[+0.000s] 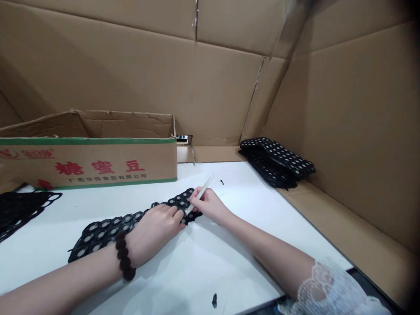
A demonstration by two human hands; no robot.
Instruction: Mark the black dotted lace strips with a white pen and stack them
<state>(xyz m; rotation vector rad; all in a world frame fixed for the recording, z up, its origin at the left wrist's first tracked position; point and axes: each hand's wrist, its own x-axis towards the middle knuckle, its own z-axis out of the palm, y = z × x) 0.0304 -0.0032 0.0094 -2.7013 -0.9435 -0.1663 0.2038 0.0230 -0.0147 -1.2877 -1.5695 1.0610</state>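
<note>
So the right hand's (210, 204) fingers are clamped on a white pen-like stick (201, 192), left hand (160, 225) pressing the black dotted strip (108, 232) flat on the white surface (183, 271). Open carton (88, 162) behind, red "糖蜜豆", smaller "广西华伟食品有限公司". Dotted stack (277, 159) back right.

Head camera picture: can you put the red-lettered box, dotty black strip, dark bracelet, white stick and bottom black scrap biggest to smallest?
1. Red-lettered box
2. Dotty black strip, partly under the left hand
3. Dark bracelet and white stick: similar lengths, so not ranked
4. Bottom black scrap
</note>
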